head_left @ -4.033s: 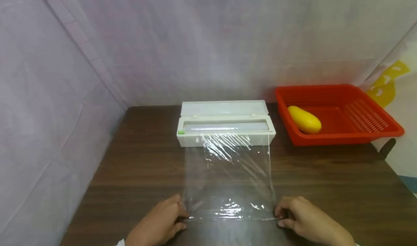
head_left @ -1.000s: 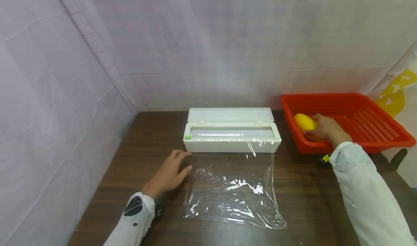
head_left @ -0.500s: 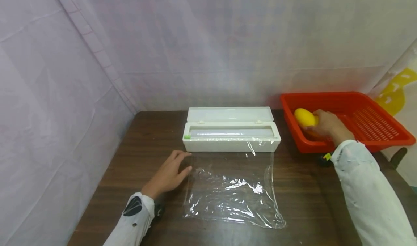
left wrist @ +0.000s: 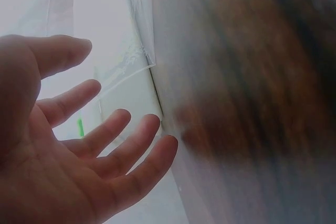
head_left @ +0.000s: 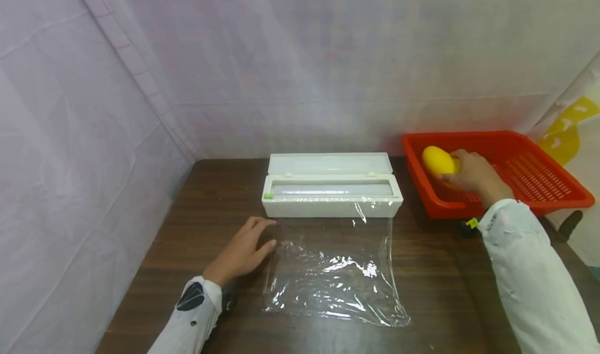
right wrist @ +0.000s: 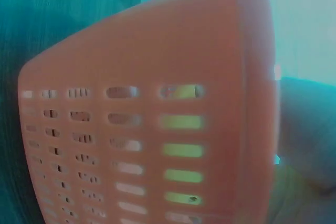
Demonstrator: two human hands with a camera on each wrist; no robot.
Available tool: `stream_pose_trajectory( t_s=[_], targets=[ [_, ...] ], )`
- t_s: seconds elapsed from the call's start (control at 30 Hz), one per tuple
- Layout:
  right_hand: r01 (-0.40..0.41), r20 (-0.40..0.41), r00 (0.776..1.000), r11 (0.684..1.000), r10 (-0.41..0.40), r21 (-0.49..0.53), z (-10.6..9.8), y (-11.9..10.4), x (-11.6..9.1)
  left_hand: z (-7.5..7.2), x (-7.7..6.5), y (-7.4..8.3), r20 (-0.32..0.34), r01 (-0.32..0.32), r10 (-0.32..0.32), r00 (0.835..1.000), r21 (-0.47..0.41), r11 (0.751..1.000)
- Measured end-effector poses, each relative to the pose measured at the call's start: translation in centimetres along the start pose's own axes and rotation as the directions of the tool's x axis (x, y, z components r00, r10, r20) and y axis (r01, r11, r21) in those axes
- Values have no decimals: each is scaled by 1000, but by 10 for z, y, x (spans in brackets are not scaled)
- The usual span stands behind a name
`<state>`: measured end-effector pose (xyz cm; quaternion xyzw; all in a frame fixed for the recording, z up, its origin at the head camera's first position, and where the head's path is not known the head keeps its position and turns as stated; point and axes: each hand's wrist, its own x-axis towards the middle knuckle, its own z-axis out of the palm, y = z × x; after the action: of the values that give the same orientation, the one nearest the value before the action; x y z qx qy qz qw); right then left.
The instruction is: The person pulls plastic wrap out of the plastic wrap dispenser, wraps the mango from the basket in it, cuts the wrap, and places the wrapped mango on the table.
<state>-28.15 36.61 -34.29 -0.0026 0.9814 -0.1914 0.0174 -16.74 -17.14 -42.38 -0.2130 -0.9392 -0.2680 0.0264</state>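
In the head view my right hand [head_left: 475, 174] grips a smooth yellow oblong fruit [head_left: 437, 160] inside the red basket [head_left: 487, 135]. Through the basket's slots in the right wrist view, yellow shows beyond the wall [right wrist: 215, 40]. My left hand [head_left: 239, 252] lies at the left edge of a sheet of cling film [head_left: 333, 286], fingers spread and loosely bent, holding nothing. Its fingertips are near the front left corner of a white cling film dispenser [head_left: 323, 208]. The film runs from the dispenser toward me over the dark wooden table, wrinkled at its front end.
The dispenser's lid [head_left: 330, 163] stands raised at the back, with a small green slider [head_left: 269, 196] at the left end of its front rim. A pale cloth [head_left: 351, 73] hangs behind the table [head_left: 187, 203], and another covers the left side.
Both hands pinched the film's front edge earlier; it now lies released. My left hand moved to the film's left side. My right hand went to the basket, and lately rises slightly with the fruit.
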Motion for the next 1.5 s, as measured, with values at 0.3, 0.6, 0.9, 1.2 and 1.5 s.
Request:
stream_pose_trajectory(
  t_s=[0.3, 0.6, 0.9, 1.2, 1.5],
  targets=[
    [14, -61, 998, 1000, -16, -27, -3, -6, -4, 0, -1, 1, 17, 11, -11, 1000, -1, 1000],
    [19, -116, 993, 999, -23, -41, -6, -14, -8, 0, -1, -1, 0, -10, 10, 1000, 1, 1000],
    [46, -140, 989, 996, -56, -77, -8, -20, -12, -1, -2, 1, 13, 7, -7, 1000, 1, 1000],
    [72, -156, 984, 992, -89, -108, -10, -22, -17, 0, -2, 1, 21, 12, -12, 1000, -5, 1000],
    [71, -172, 981, 991, -89, -112, -12, -26, -21, 0, 0, 2, 32, 28, -28, 999, 0, 1000]
  ],
)
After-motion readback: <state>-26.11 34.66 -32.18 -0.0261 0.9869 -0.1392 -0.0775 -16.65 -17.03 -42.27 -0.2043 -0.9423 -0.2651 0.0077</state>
